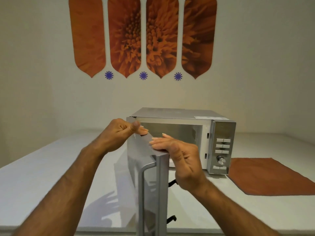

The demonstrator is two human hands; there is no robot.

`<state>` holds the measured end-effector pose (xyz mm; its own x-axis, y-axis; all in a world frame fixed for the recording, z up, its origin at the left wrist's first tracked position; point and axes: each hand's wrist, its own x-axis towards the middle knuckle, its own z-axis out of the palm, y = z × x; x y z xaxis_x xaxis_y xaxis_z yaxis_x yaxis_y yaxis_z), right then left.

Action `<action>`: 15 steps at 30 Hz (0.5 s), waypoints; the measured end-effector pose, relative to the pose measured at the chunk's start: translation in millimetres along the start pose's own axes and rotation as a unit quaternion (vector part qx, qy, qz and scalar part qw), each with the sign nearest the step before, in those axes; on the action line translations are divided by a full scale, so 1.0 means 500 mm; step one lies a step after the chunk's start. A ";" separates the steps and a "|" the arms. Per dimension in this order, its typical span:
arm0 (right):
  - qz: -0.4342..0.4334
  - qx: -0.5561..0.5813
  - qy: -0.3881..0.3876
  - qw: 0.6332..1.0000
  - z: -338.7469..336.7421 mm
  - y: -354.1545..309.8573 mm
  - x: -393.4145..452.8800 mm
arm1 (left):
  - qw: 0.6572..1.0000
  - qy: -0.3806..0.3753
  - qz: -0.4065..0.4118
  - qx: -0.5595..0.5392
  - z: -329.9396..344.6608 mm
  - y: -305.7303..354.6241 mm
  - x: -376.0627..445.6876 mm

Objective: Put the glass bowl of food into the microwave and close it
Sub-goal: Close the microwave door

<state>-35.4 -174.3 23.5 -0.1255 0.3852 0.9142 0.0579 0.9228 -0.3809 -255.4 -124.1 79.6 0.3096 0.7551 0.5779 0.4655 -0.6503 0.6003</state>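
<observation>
Microwave (184,126): silver, on a pale counter (42,167), against the wall.
Door (150,176): swung wide open toward the camera, hinged at the left, seen almost edge-on; vertical handle (141,193) on its outer face; two black latch hooks stick out of its edge.
Cavity: open, shiny metal walls, lower part hidden behind the right hand and door.
Bowl: cannot find it; no glass bowl shows on the counter, and the cavity floor is blocked from sight.
Left hand (121,133): loosely curled, thumb and fingertips pinching the door's top edge near the hinge side.
Right hand (180,155): fingers laid flat over the top corner of the door, thumb down on its inner side, gripping it.
Control panel (221,147): right side of the microwave, rows of buttons and one round knob.
Cloth (272,176): rust-orange, flat on the counter just right of the microwave.
Wall: four orange flower panels (143,36), three small blue stars under them.
</observation>
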 end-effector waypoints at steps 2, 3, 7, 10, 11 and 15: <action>0.007 -0.017 0.019 1.000 -0.039 0.012 0.010 | 1.000 0.004 0.012 -0.011 0.031 -0.002 0.019; 0.011 -0.026 0.030 0.999 -0.060 0.020 0.014 | 1.000 0.004 0.019 -0.011 0.047 -0.002 0.030; 0.034 -0.099 0.062 0.993 -0.130 0.058 0.026 | 0.999 -0.006 0.033 0.020 0.104 0.000 0.064; 0.034 -0.199 0.051 0.978 -0.177 0.090 0.033 | 0.997 -0.001 0.051 0.058 0.146 -0.005 0.099; 0.033 -0.226 0.038 0.973 -0.189 0.098 0.037 | 0.996 0.004 0.056 0.073 0.157 -0.007 0.110; 0.060 -0.347 -0.017 0.936 -0.227 0.129 0.053 | 0.985 0.030 0.087 0.146 0.210 -0.016 0.148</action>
<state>77.6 -105.0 39.0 -0.1077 0.4964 0.8614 0.7011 0.6523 -0.2882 -149.4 -54.3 59.3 0.3600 0.6225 0.6948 0.6319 -0.7107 0.3093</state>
